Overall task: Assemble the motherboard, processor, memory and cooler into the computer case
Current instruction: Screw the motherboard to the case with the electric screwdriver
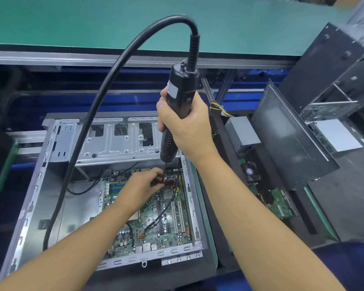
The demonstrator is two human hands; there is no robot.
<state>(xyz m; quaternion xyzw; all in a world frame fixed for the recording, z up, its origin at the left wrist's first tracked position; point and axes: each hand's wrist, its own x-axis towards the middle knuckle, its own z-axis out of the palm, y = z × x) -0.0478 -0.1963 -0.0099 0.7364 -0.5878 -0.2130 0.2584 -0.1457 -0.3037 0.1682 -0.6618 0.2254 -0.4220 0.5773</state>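
The screwdriver (180, 106) and its cable (97, 106) were black. The circuit board (153, 206) was green with white slots (173, 217), the case (114, 143) bare silver-grey, the bench top (93, 22) teal, the rail (240, 97) blue.

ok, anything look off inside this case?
Only a thin black cable lying loose diagonally across the motherboard, ending close to where the left hand pinches the screwdriver bit. Board looks square in the case; no damage visible.
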